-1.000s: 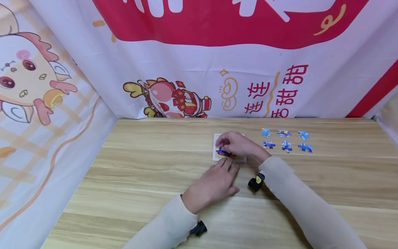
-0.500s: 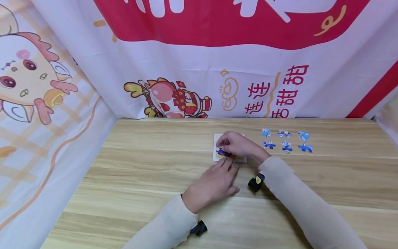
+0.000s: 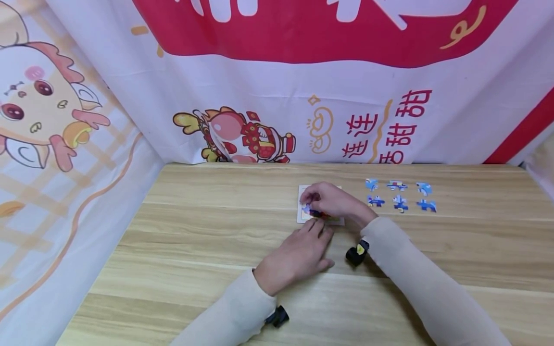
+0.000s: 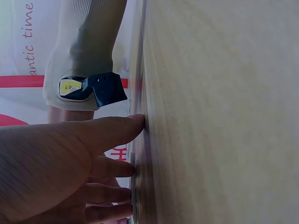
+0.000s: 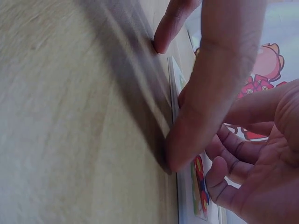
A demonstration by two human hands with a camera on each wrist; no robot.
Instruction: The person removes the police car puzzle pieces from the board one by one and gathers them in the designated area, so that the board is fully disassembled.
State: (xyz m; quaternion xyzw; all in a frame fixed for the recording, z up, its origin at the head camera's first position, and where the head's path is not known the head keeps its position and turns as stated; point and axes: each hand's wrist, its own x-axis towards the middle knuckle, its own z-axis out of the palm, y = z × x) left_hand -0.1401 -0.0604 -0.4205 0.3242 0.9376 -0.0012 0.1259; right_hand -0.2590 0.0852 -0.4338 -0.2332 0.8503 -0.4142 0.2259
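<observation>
A small white puzzle board [image 3: 300, 219] lies flat mid-table, with coloured pieces in its lower part. My right hand [image 3: 331, 199] is curled over it and pinches a blue puzzle piece [image 3: 308, 209] down at the board's left side. In the right wrist view the thumb [image 5: 201, 107] presses beside the board's edge [image 5: 174, 79], and the other fingers curl above a colourful piece [image 5: 201, 186]. My left hand [image 3: 298, 257] lies flat on the wood. Its straight fingertips [image 4: 119, 168] touch the board's near edge [image 4: 132, 186].
Several loose blue puzzle pieces [image 3: 400, 194] lie in two rows right of the board. Printed fabric walls [image 3: 277, 96] close off the back and left of the wooden table [image 3: 195, 230]. A black wrist camera [image 3: 357, 252] sits under the right forearm.
Both hands stay nearly where they were. The right fingers have shifted slightly over the blue piece at the board's left side.
</observation>
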